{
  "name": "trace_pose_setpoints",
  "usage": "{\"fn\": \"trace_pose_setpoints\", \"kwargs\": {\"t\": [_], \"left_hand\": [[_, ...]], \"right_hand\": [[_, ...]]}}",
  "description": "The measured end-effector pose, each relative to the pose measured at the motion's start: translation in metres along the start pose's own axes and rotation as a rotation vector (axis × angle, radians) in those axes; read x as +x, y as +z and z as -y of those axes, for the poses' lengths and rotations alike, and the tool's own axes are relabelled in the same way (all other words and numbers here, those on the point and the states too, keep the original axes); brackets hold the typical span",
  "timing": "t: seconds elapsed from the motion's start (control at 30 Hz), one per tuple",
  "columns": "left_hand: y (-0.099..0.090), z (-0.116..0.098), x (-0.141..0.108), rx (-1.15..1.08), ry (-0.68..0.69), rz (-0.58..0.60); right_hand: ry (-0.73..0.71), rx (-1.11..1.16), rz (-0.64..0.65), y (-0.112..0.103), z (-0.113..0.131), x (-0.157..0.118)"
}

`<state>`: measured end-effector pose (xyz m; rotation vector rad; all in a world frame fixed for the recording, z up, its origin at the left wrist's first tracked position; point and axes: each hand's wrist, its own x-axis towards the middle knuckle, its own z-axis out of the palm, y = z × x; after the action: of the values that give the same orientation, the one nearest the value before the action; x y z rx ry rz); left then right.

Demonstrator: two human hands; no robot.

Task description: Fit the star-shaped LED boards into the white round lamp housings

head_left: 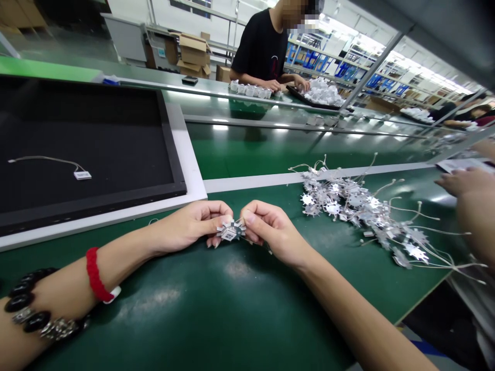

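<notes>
Between my two hands, above the green tabletop, is a small silvery star-shaped metal plate (231,231) with a white square label or part on its face. My left hand (201,222) pinches its left side between thumb and fingers. On the opposite edge, the thumb and fingers of my right hand (265,226) are closed, gripping the plate or its thin wire; the fingers hide which. To the right lies a heap of similar star-shaped metal plates (348,201) with pale wires and small connectors trailing from them.
A black tray (176,154) with a light border stands at the left, holding one small white wired part (82,175). Across the bench a person (263,51) handles white parts beside a dark tray (328,103). Another person's arm (475,201) reaches in at the right edge.
</notes>
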<state>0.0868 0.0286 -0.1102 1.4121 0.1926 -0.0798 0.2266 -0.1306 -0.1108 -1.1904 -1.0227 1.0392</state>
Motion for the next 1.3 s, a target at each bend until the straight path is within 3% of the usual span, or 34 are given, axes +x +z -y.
{"fn": "trace_pose_setpoints", "kwargs": {"t": [0.6,0.83,1.07,1.3], "left_hand": [[-0.0082,0.0033,0.001,-0.021,0.025,0.03],[-0.0057,0.0033,-0.0002,-0.037,0.029,0.026],[-0.0057,0.0028,0.0,-0.057,0.047,0.041],[-0.0061,0.0032,0.0001,-0.04,0.037,0.016]], "right_hand": [[-0.023,0.005,-0.046,-0.0034,-0.0023,-0.0015],[0.05,-0.016,-0.119,-0.001,-0.0018,-0.0005],[0.221,-0.038,-0.128,0.0003,-0.002,0.0024],[0.164,0.01,-0.157,-0.0016,-0.0008,0.002]]}}
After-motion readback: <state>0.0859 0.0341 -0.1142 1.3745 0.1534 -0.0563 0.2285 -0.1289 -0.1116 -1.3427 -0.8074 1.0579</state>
